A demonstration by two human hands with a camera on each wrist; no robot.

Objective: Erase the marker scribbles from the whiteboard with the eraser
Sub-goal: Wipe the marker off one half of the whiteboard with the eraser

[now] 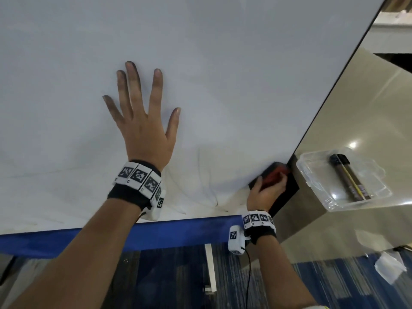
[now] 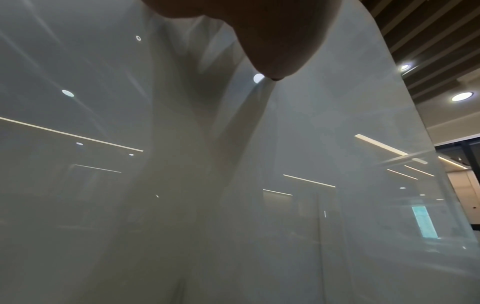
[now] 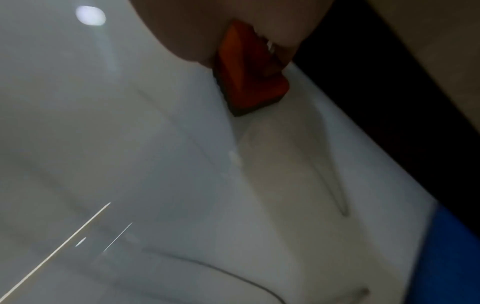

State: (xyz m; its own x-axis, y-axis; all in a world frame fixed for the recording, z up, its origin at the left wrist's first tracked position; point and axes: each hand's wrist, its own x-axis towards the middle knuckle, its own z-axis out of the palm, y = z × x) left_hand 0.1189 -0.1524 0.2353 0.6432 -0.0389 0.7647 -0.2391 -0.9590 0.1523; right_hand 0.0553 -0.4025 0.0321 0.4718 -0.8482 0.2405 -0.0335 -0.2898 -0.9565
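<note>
- At the lower right corner of the whiteboard [image 1: 223, 63], the right hand [image 1: 265, 192] curls its grip round the eraser [image 1: 273, 175], likely to press it flat against the board.
- Left hand [image 1: 145, 128] lies spread, fingers straight, holding nothing, probably steadying the board.
- Right wrist view alone shows thin scribbles [image 3: 335, 185] remaining near the blue edge [image 3: 449, 257]; head view shows only faint smears there.

One eraser [image 1: 273, 176], one whiteboard [image 1: 223, 74], two hands [image 1: 145, 132].

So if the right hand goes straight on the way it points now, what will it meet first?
Probably the whiteboard's dark right edge: the right hand with the eraser is almost at it. Beyond lies the clear tray; depth is unclear.
</note>
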